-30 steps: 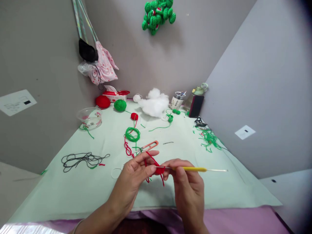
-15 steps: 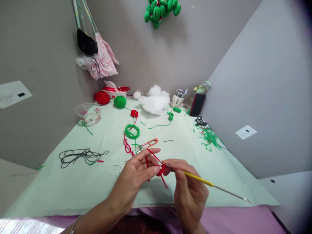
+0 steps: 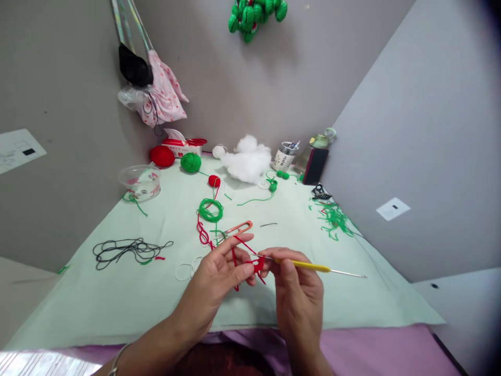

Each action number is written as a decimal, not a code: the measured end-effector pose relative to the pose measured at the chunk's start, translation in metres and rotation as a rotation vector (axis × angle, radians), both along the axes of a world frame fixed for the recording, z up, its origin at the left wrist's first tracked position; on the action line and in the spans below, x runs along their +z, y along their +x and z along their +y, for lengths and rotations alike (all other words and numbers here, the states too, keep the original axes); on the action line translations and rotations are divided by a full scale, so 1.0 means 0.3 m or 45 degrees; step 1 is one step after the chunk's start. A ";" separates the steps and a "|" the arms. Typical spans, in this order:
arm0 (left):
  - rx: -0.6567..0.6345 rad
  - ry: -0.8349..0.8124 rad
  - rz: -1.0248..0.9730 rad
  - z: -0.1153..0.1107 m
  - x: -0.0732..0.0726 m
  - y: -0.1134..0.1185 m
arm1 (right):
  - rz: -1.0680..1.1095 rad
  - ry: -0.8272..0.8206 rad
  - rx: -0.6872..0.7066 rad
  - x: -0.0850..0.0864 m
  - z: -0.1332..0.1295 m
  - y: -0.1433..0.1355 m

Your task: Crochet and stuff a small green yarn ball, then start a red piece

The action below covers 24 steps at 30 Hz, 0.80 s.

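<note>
Between thumb and fingers, my left hand (image 3: pixel 225 266) pinches a small red crochet piece (image 3: pixel 259 264). Red yarn (image 3: pixel 246 244) loops over its raised index finger and runs to the piece. My right hand (image 3: pixel 295 282) grips a yellow-handled crochet hook (image 3: pixel 309 266); the hook's working end is at the red piece, and its other metal end points right. Just beyond my left hand lie orange-handled thread snips (image 3: pixel 245 227), partly covered by the fingers. A green yarn coil (image 3: pixel 211 210) and a small red yarn ball (image 3: pixel 214 181) rest farther back.
White stuffing (image 3: pixel 248 161) is heaped at the back, beside a pen holder (image 3: pixel 285 156) and a phone (image 3: pixel 315 166). Green yarn scraps (image 3: pixel 335 219) lie right. Black cord (image 3: pixel 131 251) and a clear plastic bowl (image 3: pixel 140 183) are on the left. Green crocheted pieces (image 3: pixel 256 15) hang above.
The crochet hook has swung from slanting down to nearly level, its free end rising and moving left. My right hand has turned with it. The left hand keeps its pinch on the red piece.
</note>
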State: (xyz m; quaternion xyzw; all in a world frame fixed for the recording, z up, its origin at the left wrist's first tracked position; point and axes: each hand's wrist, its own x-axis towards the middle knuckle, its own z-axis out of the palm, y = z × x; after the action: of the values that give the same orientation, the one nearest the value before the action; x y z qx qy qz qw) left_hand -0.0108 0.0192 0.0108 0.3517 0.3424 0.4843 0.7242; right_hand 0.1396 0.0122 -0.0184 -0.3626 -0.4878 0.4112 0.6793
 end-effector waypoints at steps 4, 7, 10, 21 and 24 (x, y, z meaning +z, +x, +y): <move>0.065 -0.004 0.047 0.004 -0.007 -0.005 | 0.010 0.027 0.018 0.002 0.001 -0.004; 0.095 -0.013 0.034 0.005 -0.003 -0.007 | 0.017 0.042 0.041 0.005 0.000 -0.004; 0.123 -0.022 0.029 0.004 0.001 -0.007 | -0.012 0.060 0.059 0.006 -0.006 0.001; 0.188 0.114 0.099 0.008 -0.023 -0.012 | -0.362 0.276 -0.093 0.036 -0.036 -0.006; 0.194 0.122 0.115 0.004 -0.021 -0.014 | -0.461 0.352 -0.130 0.040 -0.042 -0.009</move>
State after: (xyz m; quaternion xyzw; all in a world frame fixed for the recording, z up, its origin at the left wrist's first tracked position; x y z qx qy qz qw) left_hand -0.0151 0.0204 0.0047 0.3803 0.3769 0.5374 0.6516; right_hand 0.1369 -0.0004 -0.0065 -0.3583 -0.6344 0.2338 0.6438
